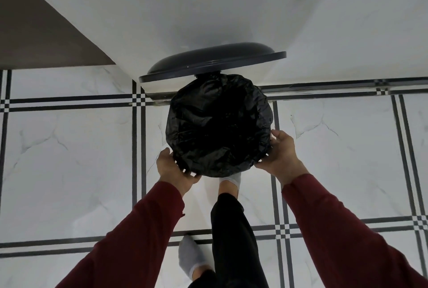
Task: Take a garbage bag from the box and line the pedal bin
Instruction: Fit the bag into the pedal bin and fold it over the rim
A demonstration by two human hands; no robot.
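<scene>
Head view: the pedal bin (183, 168) stands on the tiled floor (76, 148) against the wall, its lid (212, 62) propped up, probably by the socked foot (231, 179) on the pedal. A black garbage bag (217, 123) already drapes over the rim. The left hand (172, 168) and right hand (281, 152) cup the near rim, fingers curled around the overhang, apparently tucking it down.

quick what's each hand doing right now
Left hand: grips the bag edge at the bin rim.
Right hand: grips the bag edge too.

Single head view, steeply downward, close above pedal bin (183, 167).
</scene>
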